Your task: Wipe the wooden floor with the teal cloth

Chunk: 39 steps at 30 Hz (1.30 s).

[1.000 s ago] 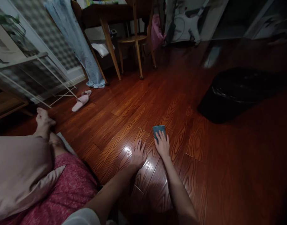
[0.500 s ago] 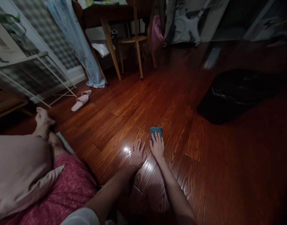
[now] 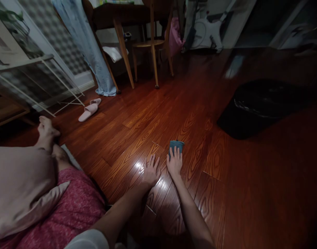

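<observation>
Cloth (image 3: 176, 145) far edge tilted right, long axis hidden | right hand (image 3: 174, 163) flat on it | left hand (image 3: 151, 172) released on floor (image 3: 225, 193)

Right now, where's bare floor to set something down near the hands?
Bare floor between the blue cloth and the chair legs, and right of the right hand, this side of the black bag. Crowded left of the left hand: pillow, leg, slippers.
</observation>
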Each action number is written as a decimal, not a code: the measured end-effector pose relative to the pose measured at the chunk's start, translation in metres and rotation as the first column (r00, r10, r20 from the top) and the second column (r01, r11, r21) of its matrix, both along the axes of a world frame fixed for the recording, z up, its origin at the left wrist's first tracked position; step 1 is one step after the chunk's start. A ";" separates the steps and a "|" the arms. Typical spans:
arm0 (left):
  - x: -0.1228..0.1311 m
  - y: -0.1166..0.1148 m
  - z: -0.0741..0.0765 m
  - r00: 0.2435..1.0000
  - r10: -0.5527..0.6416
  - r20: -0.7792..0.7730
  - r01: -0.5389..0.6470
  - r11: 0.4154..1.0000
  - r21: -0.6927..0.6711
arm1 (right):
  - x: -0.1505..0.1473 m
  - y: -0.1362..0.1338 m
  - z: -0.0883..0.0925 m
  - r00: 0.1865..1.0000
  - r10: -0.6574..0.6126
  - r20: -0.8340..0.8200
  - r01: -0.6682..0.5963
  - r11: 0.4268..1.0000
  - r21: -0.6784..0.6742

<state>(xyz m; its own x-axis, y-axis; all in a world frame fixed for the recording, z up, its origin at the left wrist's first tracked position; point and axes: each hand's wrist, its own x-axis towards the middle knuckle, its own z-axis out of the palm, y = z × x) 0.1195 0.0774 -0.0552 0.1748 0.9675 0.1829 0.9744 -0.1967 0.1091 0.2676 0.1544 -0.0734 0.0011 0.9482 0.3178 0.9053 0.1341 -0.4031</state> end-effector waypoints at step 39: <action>-0.002 0.000 -0.004 0.999 -0.002 -0.039 0.003 1.000 0.029 | -0.028 -0.013 0.000 0.997 0.072 -0.034 -0.071 0.997 0.009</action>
